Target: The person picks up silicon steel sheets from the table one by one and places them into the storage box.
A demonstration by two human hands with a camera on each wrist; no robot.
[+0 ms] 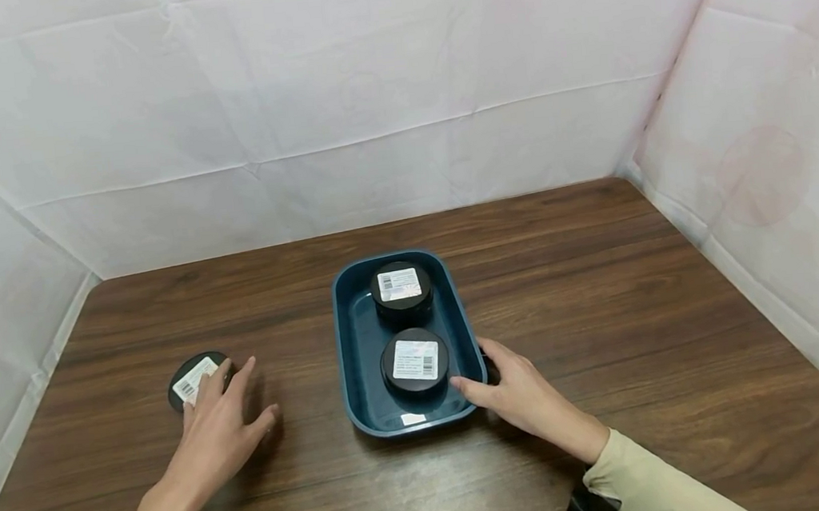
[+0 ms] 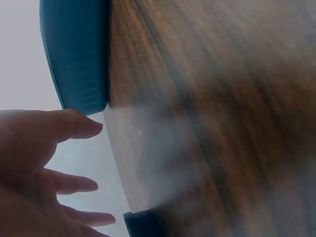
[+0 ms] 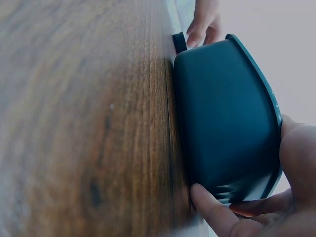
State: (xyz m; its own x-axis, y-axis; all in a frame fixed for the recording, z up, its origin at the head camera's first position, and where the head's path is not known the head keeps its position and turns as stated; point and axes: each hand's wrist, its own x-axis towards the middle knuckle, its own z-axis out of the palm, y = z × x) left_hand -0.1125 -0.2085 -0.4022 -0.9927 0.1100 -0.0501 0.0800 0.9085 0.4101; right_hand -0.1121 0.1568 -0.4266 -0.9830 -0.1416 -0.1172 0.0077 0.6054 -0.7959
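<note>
A dark blue tray (image 1: 358, 372) sits mid-table and holds two black round jars with white labels, one at the far end (image 1: 402, 288) and one nearer me (image 1: 415, 363). My right hand (image 1: 510, 388) grips the tray's near right corner, thumb over the rim and fingers curled against the outer wall; the right wrist view shows the hand (image 3: 276, 197) against the tray (image 3: 222, 113). A third black jar (image 1: 191, 378) lies on the table at the left. My left hand (image 1: 223, 410) reaches it with fingers straight and spread, fingertips at its near edge.
The wooden table (image 1: 602, 312) is walled by white sheeting at the back and both sides. In the left wrist view the tray's outer wall (image 2: 74, 54) lies beyond my left hand's fingers (image 2: 49, 143), and the third jar's edge (image 2: 140, 224) shows at the bottom.
</note>
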